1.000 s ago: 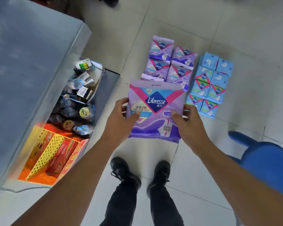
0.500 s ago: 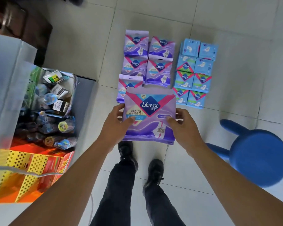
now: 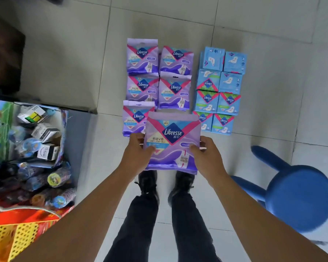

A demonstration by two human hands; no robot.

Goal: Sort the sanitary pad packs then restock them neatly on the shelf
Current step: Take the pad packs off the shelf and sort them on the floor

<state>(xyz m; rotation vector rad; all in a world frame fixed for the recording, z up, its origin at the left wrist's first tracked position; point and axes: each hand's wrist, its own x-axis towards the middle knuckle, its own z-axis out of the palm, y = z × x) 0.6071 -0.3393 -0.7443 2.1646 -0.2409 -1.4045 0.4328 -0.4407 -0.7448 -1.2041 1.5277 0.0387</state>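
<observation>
1. Two arms reach fwd over the tiled floor (image 3: 263, 25); legs in dark trousers and black shoes (image 3: 148, 183) stand below the hands.
2. Shelf unit (image 3: 80, 140) at left, bins crammed w/ small boxes, wrapped tubes and red/yellow cartons; contents too jumbled to name.
3. Blue stool (image 3: 299, 197) at right, round seat towards the camera, legs pointing up-left, well apart from the packs.
4. Held purple pack (image 3: 171, 144), "Libresse" face up, sits between both hands above the shoes. Its top edge overlaps the nearest floor pack and the lower corner of the blue group in view; whether it touches them or hangs above — can't tell.
5. Purple packs on the floor (image 3: 142, 57): five visible, 2 cols, front faces up, edges touching or overlapping, just beyond the held one.
6. Blue packs (image 3: 219, 89): eight, 2 cols x 4 rows, tight together, just right of the purple group w/ a narrow floor gap between.
7. Left hand (image 3: 135, 156): grip clamps the pack's left edge, thumb on the front face, fingers behind.
8. Right hand (image 3: 208, 157): same grip on the right edge, thumb on front near the printed code, fingers curled round the back.
</observation>
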